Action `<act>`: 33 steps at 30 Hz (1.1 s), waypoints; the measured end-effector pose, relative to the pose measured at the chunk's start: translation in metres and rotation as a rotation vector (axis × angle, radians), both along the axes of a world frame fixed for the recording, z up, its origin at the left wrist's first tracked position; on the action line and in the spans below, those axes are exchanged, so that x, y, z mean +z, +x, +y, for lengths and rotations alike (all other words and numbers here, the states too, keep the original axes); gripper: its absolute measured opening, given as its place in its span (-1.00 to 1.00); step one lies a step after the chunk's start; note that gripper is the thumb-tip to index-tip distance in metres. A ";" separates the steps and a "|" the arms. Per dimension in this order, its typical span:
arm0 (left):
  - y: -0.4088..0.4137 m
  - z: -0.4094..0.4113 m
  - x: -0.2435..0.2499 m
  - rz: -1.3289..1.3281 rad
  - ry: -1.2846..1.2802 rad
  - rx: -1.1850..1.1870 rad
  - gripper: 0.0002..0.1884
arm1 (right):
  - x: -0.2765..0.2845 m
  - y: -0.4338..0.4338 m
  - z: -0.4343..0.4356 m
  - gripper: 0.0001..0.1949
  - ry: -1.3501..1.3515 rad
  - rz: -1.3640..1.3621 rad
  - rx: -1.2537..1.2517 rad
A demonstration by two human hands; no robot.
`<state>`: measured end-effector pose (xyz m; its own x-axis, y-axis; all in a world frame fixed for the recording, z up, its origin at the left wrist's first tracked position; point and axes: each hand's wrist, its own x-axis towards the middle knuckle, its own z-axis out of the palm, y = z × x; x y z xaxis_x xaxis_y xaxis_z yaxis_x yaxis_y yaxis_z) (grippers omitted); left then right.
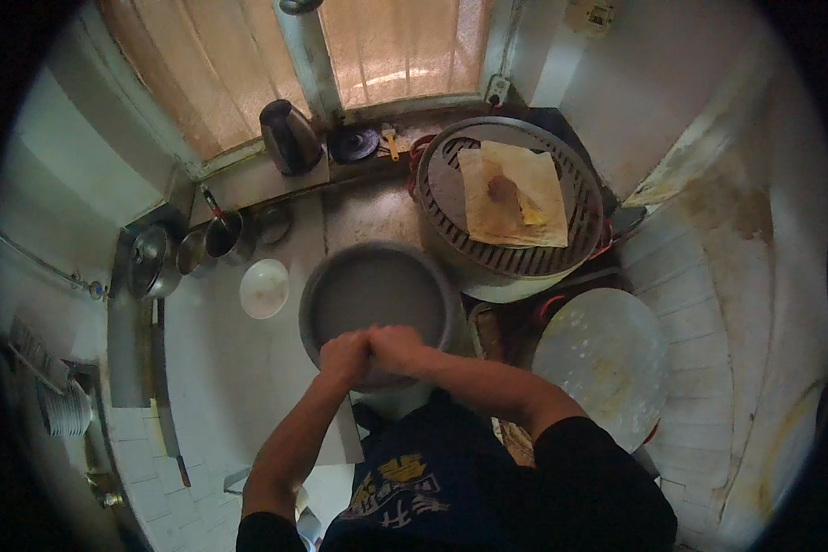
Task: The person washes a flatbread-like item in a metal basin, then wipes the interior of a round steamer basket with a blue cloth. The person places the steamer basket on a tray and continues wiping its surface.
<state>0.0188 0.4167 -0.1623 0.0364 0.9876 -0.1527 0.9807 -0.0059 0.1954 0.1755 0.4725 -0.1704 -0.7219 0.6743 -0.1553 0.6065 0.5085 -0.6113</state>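
A round grey basin [376,265] stands on the counter in front of me, its inside an even grey. Above the near part of it, my left hand [345,355] and my right hand [397,348] meet side by side. Both are curled into fists, knuckles up. Whether anything is gripped inside them is hidden by the fingers. To the left of the basin sits a white bowl [264,288].
Behind on the right is a large steamer pot [510,265] with a stained cloth [483,214] on its slotted top. A big round metal lid [600,366] lies nearer. An electric kettle [290,138], a saucepan [228,238] and a lidded pot [153,262] line the back left.
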 end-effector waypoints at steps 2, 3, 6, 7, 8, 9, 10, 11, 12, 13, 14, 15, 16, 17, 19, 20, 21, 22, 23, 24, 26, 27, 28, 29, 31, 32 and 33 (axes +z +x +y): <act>-0.005 -0.004 -0.008 0.003 0.170 -0.049 -0.85 | -0.015 -0.004 0.005 -0.70 -0.036 -0.047 0.042; -0.004 -0.002 -0.005 -0.016 0.106 -0.026 -0.85 | -0.010 -0.006 0.007 -0.70 -0.058 -0.068 0.066; 0.000 0.001 0.006 -0.058 -0.016 0.027 -0.85 | 0.010 -0.002 0.009 -0.69 -0.056 -0.084 0.119; 0.004 -0.001 0.012 -0.064 -0.013 0.035 -0.84 | 0.014 0.000 0.008 -0.68 -0.033 -0.075 0.125; 0.007 -0.002 0.016 -0.069 -0.010 0.043 -0.84 | 0.016 0.002 0.007 -0.68 -0.011 -0.066 0.132; 0.008 -0.003 0.017 -0.053 -0.034 0.047 -0.84 | 0.017 0.003 0.005 -0.68 0.009 -0.057 0.140; 0.009 -0.004 0.018 -0.037 -0.058 0.051 -0.83 | 0.017 0.004 0.004 -0.68 0.021 -0.069 0.147; 0.011 -0.004 0.018 -0.022 -0.083 0.056 -0.82 | 0.016 0.003 0.003 -0.68 0.032 -0.081 0.153; 0.011 -0.006 0.019 -0.027 -0.096 0.034 -0.82 | 0.015 0.002 0.001 -0.68 0.039 -0.091 0.163; 0.011 -0.007 0.020 -0.033 -0.109 0.013 -0.82 | 0.013 0.004 0.000 -0.68 0.043 -0.092 0.174; 0.012 -0.008 0.021 -0.039 -0.122 -0.008 -0.82 | 0.011 0.007 0.002 -0.68 0.048 -0.093 0.185; 0.011 -0.010 0.016 -0.028 -0.115 -0.005 -0.82 | 0.009 0.008 0.003 -0.68 0.050 -0.093 0.202; 0.011 -0.010 0.005 -0.017 -0.107 -0.003 -0.82 | 0.007 0.009 0.003 -0.69 0.057 -0.103 0.208; 0.010 -0.010 -0.002 -0.007 -0.100 0.000 -0.81 | 0.004 0.009 0.003 -0.70 0.063 -0.114 0.214; 0.011 -0.009 -0.009 -0.016 -0.119 0.031 -0.80 | -0.001 0.009 0.002 -0.71 0.076 -0.131 0.212; 0.010 -0.010 -0.012 -0.021 -0.129 0.046 -0.79 | -0.004 0.007 0.000 -0.72 0.081 -0.136 0.207; 0.011 -0.009 -0.013 -0.017 -0.156 0.057 -0.79 | -0.006 0.007 0.001 -0.72 0.090 -0.144 0.200; 0.011 -0.008 -0.014 -0.014 -0.183 0.067 -0.78 | -0.008 0.007 0.001 -0.74 0.094 -0.136 0.183; 0.011 -0.008 -0.015 -0.010 -0.210 0.078 -0.77 | -0.011 0.006 -0.001 -0.75 0.097 -0.129 0.166; 0.013 -0.007 -0.014 -0.009 -0.174 0.101 -0.77 | -0.014 0.006 -0.001 -0.77 0.103 -0.122 0.148; 0.016 -0.005 -0.012 -0.008 -0.103 0.147 -0.76 | -0.029 0.004 0.001 -0.80 0.230 0.014 0.089; 0.015 -0.005 -0.011 -0.018 -0.076 0.161 -0.76 | -0.028 0.004 0.001 -0.81 0.290 0.082 0.061; 0.014 -0.005 -0.009 -0.028 -0.048 0.175 -0.77 | -0.027 0.003 0.002 -0.82 0.269 0.069 0.069; 0.013 -0.005 -0.008 -0.038 -0.020 0.189 -0.77 | -0.026 0.003 0.002 -0.83 0.248 0.057 0.076; 0.009 -0.009 -0.010 -0.056 -0.048 0.247 -0.77 | -0.013 -0.001 0.001 -0.84 0.202 0.019 0.104; 0.006 -0.010 -0.011 -0.064 -0.062 0.277 -0.77 | -0.007 -0.002 -0.002 -0.84 0.173 -0.009 0.122; 0.008 -0.006 -0.004 -0.049 -0.100 0.247 -0.76 | -0.004 0.001 -0.002 -0.84 0.143 -0.046 0.132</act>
